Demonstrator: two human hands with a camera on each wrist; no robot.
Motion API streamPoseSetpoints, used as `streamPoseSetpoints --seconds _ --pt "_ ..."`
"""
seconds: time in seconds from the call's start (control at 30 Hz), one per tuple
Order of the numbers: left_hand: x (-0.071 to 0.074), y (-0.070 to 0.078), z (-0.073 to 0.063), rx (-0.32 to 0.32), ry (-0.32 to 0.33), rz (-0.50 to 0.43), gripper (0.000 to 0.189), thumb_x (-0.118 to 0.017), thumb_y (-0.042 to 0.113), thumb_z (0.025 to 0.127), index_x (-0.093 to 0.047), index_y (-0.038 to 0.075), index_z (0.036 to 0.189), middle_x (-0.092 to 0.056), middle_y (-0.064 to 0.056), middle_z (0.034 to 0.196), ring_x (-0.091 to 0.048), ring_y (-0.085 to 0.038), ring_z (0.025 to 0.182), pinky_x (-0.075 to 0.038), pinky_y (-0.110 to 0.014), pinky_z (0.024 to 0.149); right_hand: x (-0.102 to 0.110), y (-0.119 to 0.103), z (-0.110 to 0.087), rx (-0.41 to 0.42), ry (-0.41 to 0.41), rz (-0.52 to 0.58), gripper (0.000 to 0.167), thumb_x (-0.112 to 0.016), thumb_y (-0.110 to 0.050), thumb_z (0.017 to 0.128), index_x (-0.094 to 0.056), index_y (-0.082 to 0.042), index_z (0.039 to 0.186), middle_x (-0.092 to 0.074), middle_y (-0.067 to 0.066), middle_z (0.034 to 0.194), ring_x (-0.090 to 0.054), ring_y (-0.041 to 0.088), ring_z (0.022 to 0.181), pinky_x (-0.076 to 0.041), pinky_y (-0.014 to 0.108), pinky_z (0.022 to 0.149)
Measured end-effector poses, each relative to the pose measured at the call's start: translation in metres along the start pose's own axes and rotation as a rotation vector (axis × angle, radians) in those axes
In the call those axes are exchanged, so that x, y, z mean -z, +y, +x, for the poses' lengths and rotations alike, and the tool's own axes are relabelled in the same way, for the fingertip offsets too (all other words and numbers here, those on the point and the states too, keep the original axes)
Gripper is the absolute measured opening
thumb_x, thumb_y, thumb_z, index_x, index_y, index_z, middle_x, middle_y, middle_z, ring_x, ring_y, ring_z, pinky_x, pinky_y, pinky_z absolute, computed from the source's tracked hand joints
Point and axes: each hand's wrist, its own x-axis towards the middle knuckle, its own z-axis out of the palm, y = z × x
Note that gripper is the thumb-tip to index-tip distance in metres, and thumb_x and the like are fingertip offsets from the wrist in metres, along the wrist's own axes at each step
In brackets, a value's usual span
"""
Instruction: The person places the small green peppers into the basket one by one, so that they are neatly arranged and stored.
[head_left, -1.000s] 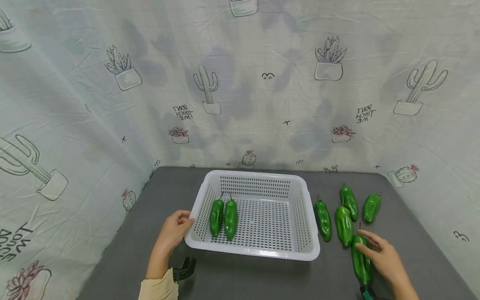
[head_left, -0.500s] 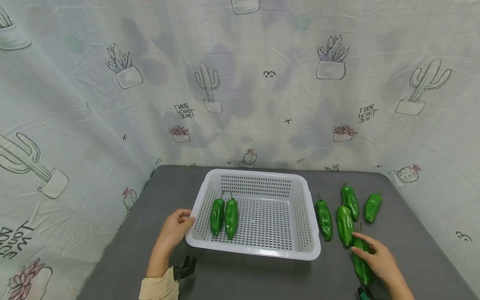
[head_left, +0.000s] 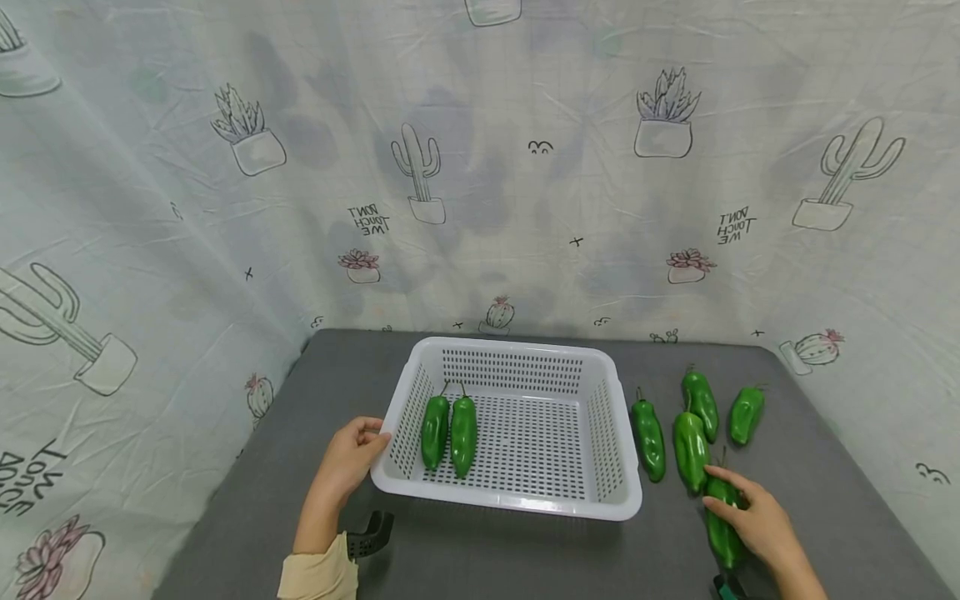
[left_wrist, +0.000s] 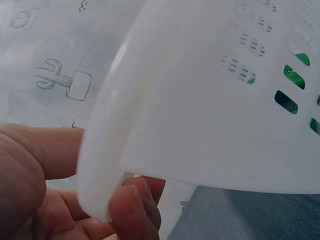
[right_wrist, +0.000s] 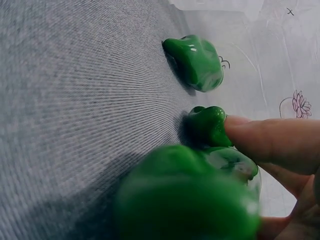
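Observation:
My left hand (head_left: 352, 454) grips the left front corner of a white plastic basket (head_left: 506, 500); the left wrist view shows fingers (left_wrist: 132, 212) curled under its rim. Two green peppers (head_left: 462, 437) lie inside, side by side, stems pointing away. On the right, my right hand (head_left: 757, 517) reaches across the nearest green pepper (head_left: 722, 533), thumb and forefinger apart. Their tips are beside the lower end of a neighbouring pepper (head_left: 691, 450). In the right wrist view the near pepper (right_wrist: 185, 205) is large and blurred; whether the thumb touches either pepper is unclear.
More green peppers lie right of the basket: one beside its wall (head_left: 647, 440), one farther back (head_left: 700, 402) and one at the far right (head_left: 745, 415). A printed curtain (head_left: 480, 167) surrounds the dark grey table (head_left: 465, 558) at the back and sides.
My right hand has shifted slightly left and lower over the nearest pepper, mostly during the first half second. My left hand keeps its hold on the basket, which stays in place.

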Motion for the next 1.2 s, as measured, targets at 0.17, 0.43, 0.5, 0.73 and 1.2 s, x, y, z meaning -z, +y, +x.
streamPoseSetpoints --seconds 0.17,0.43,0.5,0.73,1.2 --pt "0.0 0.0 0.0 -0.001 0.0 -0.007 0.031 -0.057 0.008 0.093 -0.054 -0.009 0.118 -0.066 -0.019 0.093 -0.063 -0.023 0.082 -0.049 -0.033 0.068 0.001 0.001 -0.001 0.006 0.006 0.004 0.072 -0.062 -0.046 0.088 -0.04 -0.002 0.141 -0.031 0.04 0.14 -0.037 0.059 0.119 -0.041 0.06 0.082" --pt "0.0 0.0 0.0 0.002 0.001 -0.002 0.031 -0.057 0.009 0.092 -0.054 -0.009 0.118 -0.066 -0.018 0.093 -0.063 -0.023 0.082 -0.049 -0.034 0.069 0.002 0.001 -0.004 -0.016 -0.008 0.012 0.071 -0.061 -0.046 0.089 -0.04 -0.004 0.142 -0.029 0.039 0.142 -0.037 0.06 0.119 -0.041 0.06 0.082" --pt "0.0 0.0 0.0 0.001 0.0 -0.002 0.031 -0.057 0.009 0.093 -0.054 -0.009 0.118 -0.066 -0.018 0.093 -0.063 -0.023 0.082 -0.05 -0.034 0.069 0.002 0.001 -0.005 -0.023 -0.005 0.018 0.071 -0.061 -0.046 0.089 -0.04 -0.005 0.142 -0.028 0.039 0.142 -0.037 0.06 0.119 -0.041 0.059 0.082" --pt "0.0 0.0 0.0 -0.002 0.001 -0.005 0.031 -0.057 0.008 0.093 -0.053 -0.009 0.118 -0.065 -0.019 0.094 -0.063 -0.023 0.083 -0.05 -0.035 0.069 0.005 0.0 -0.009 -0.04 0.026 0.043 0.073 -0.061 -0.048 0.088 -0.039 -0.005 0.143 -0.027 0.04 0.142 -0.038 0.058 0.119 -0.044 0.057 0.08" --pt "0.0 0.0 0.001 -0.001 -0.011 -0.022 0.032 -0.057 0.008 0.093 -0.052 -0.009 0.12 -0.065 -0.019 0.095 -0.063 -0.023 0.083 -0.049 -0.033 0.069 0.019 -0.035 -0.022 0.095 0.114 0.085 0.069 -0.058 -0.046 0.091 -0.037 -0.009 0.145 -0.028 0.035 0.145 -0.03 0.058 0.125 -0.038 0.065 0.087"
